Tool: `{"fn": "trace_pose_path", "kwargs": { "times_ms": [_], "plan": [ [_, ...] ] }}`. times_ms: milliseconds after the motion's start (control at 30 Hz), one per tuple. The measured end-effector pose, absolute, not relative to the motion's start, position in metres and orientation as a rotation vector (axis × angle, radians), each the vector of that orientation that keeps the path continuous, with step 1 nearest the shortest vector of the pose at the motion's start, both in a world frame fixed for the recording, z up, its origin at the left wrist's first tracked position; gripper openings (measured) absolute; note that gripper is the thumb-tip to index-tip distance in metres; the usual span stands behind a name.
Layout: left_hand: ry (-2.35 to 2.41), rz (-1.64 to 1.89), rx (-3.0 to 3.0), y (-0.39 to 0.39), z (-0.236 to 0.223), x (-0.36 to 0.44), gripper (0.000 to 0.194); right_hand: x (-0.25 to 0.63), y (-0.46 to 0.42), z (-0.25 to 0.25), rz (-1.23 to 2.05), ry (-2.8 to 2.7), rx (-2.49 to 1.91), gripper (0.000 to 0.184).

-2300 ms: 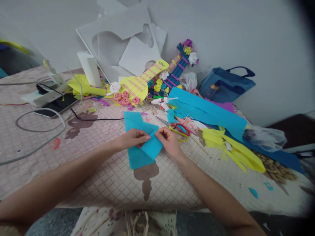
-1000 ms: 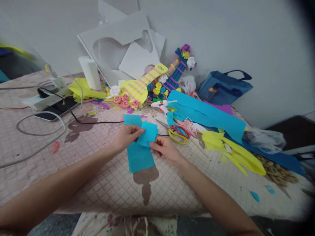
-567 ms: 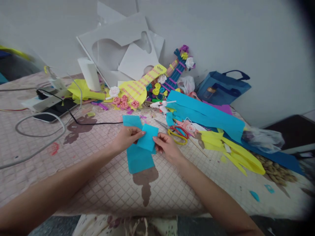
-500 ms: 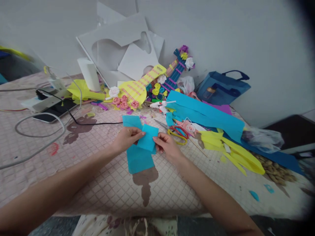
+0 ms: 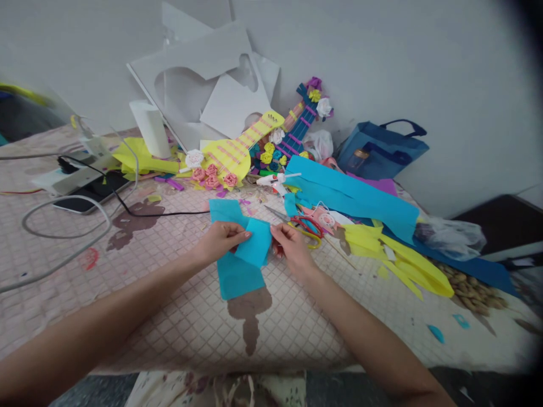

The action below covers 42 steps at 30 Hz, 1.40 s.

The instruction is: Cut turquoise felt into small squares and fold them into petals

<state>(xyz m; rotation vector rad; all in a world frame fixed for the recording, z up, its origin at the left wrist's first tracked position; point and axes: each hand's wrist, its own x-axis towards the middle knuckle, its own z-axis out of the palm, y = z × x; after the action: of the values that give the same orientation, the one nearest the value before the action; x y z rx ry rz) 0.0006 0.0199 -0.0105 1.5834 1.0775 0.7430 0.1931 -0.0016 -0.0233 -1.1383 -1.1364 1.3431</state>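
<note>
Both of my hands hold a small turquoise foam square (image 5: 257, 245) just above a pink quilted bed cover (image 5: 178, 316). My left hand (image 5: 223, 240) pinches its left edge between thumb and fingers. My right hand (image 5: 292, 249) grips the square's right edge, fingers curled. Beneath the square lies a longer turquoise foam strip (image 5: 233, 271), flat on the cover. Red and yellow scissors (image 5: 307, 229) rest just right of my right hand.
A glue gun (image 5: 275, 180), a yellow foam guitar (image 5: 231, 158) and a blue foam guitar (image 5: 297, 127) lie at the back. Large turquoise foam (image 5: 356, 195) and yellow strips (image 5: 403, 263) cover the right. A blue bag (image 5: 382, 150) stands by the wall. Cables and a phone (image 5: 89, 189) lie left.
The small turquoise square has been turned between my hands and now hangs more upright. My right hand moved up from its lower corner to its right edge.
</note>
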Motion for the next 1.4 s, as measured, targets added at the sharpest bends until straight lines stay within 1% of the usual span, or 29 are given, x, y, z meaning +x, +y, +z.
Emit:
{"fn": "trace_pose_path", "kwargs": {
  "times_ms": [300,433,567,700,833,967,1233,1400],
  "plan": [
    [1.056,0.754,1.583,0.0229,-0.0135,0.0001,0.038,0.1939,-0.0018,-0.0257,1.347,-1.146,-1.155,0.040],
    [1.072,0.781,1.561,0.0234,-0.0143,0.0000,0.038,0.1930,-0.0027,-0.0260,1.445,-1.178,-1.182,0.041],
    [1.081,0.789,1.532,0.0227,-0.0124,0.0005,0.037,0.1918,-0.0045,-0.0261,1.388,-1.215,-1.182,0.039],
    [1.080,0.817,1.511,0.0233,-0.0118,0.0004,0.036,0.1902,-0.0057,-0.0275,1.481,-1.292,-1.172,0.035],
    [1.093,0.843,1.481,0.0239,-0.0111,0.0003,0.036,0.1882,-0.0080,-0.0270,1.469,-1.310,-1.158,0.036],
    [1.109,0.895,1.420,0.0224,-0.0078,0.0016,0.038,0.1871,-0.0106,-0.0246,1.554,-1.409,-1.178,0.035],
    [1.115,1.001,1.321,0.0232,-0.0083,0.0014,0.038,0.1850,-0.0107,-0.0230,1.504,-1.548,-1.165,0.036],
    [1.079,0.966,1.331,0.0260,-0.0117,0.0003,0.037,0.1847,-0.0071,-0.0230,1.503,-1.406,-1.120,0.036]
  ]
}}
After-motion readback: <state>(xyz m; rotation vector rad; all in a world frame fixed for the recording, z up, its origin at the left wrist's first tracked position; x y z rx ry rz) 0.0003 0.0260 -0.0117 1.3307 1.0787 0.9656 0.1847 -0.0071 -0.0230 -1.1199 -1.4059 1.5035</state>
